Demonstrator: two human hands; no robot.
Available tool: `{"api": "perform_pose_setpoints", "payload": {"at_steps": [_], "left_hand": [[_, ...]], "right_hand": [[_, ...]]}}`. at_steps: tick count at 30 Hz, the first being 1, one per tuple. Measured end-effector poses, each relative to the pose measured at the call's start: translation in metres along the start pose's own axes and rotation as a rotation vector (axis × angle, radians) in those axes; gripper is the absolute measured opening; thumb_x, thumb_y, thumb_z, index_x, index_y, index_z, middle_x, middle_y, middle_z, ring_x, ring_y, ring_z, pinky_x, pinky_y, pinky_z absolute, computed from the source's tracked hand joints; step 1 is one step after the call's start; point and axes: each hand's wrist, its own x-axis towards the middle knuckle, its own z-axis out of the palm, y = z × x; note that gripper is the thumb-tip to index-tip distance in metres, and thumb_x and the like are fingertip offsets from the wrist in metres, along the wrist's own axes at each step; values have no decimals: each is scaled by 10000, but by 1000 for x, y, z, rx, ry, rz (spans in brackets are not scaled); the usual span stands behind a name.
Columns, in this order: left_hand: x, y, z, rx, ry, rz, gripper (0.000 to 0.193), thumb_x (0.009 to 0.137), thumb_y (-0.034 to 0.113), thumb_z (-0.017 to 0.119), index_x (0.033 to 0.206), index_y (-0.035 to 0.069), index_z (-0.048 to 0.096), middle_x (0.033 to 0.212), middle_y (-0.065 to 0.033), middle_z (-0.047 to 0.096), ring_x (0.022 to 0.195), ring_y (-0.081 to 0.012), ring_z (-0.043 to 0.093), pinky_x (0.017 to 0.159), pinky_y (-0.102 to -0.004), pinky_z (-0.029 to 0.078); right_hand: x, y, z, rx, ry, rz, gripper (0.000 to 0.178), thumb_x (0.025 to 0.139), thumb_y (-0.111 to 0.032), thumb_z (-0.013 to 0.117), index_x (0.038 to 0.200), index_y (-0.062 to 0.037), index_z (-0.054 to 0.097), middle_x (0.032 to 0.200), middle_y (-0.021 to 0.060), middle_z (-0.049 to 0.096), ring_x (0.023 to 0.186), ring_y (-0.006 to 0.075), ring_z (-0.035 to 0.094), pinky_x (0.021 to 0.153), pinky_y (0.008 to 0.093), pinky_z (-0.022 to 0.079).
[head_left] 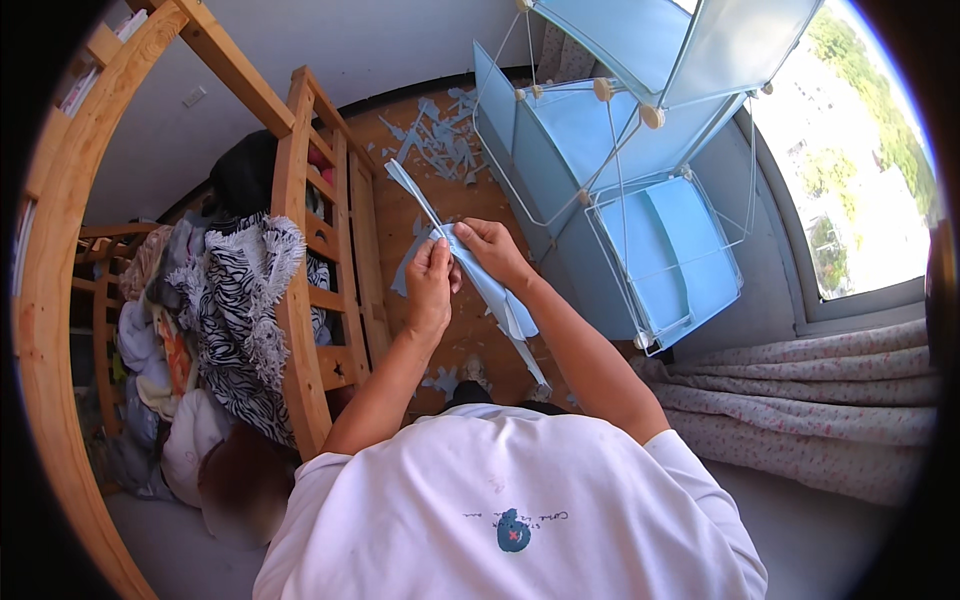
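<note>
Between my two hands is a long, narrow piece of light blue sheet [487,288], creased along its length. Its far end sticks out past my fingers as a thin folded strip, and its ragged lower end hangs toward my feet. My left hand [432,285] pinches it near the upper part, fingers closed. Just right of that, my right hand [495,250] grips the same piece with its thumb on top. The two hands almost touch. Whether a thin rod lies inside the fold, I cannot tell.
Torn light blue scraps [440,140] litter the wooden floor ahead. On the right stands a blue panel shelf [560,130] with white wire frames and round wooden-coloured connectors, beside a window [850,170] and patterned curtain [800,400]. A wooden bunk bed frame [295,250] with heaped clothes [235,320] stands left.
</note>
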Motion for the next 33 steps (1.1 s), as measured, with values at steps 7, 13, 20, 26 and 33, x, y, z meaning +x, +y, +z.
{"api": "perform_pose_setpoints", "payload": {"at_steps": [7,13,20,26,33], "left_hand": [[8,12,6,856,-1,45,375,882,333,555,657,40,490,514,6,444,491,-75,475,441,-229,355],[18,-4,-12,871,-101,110,349,884,312,555,676,33,522,501,8,447,475,-67,459,406,-235,323],[-2,9,1,139,-196,-112,253,926,251,485,747,73,501,558,35,389,460,-64,399,388,-198,304],[-15,8,12,26,19,-47,260,929,246,480,716,96,488,565,44,396,460,-46,387,393,-181,288],[-17,2,11,208,56,29,289,927,206,484,673,70,472,531,38,424,440,-39,398,386,-192,296]], "right_hand": [[6,5,-10,-114,43,-8,275,904,-233,511,833,20,590,649,53,542,623,98,459,587,295,416],[-1,9,-7,-72,57,-34,294,916,-246,499,812,17,578,657,14,532,621,75,430,575,270,400],[-9,-10,-5,366,-40,119,333,931,-299,477,836,-5,603,698,19,593,599,67,515,547,237,446],[0,-2,2,92,17,20,311,907,-290,517,850,-1,614,653,47,590,579,90,528,533,272,446],[-4,-13,3,-731,236,-301,253,836,-313,561,721,-90,589,643,128,582,618,322,570,528,407,435]]}}
